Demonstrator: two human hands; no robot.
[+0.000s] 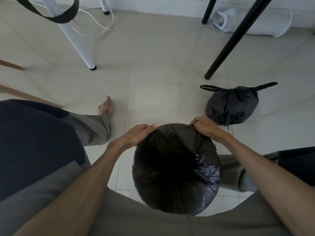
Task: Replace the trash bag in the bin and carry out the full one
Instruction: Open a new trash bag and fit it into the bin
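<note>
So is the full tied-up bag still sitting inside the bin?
No, the tied full bag sits on the floor tiles beyond the bin, while both hands hold the fresh liner's edge at the rim.

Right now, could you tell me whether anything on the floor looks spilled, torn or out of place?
Nothing looks spilled or torn. The tied full bag sits intact on the tiles, apart from the bin. Both hands, left hand and right hand, grip the new liner at the far rim. A loose white cable trails by the table leg.

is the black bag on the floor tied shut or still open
Tied shut. The full bag sits on the tiles, its neck gathered and two handle ends sticking out sideways from the knot on top.
</note>
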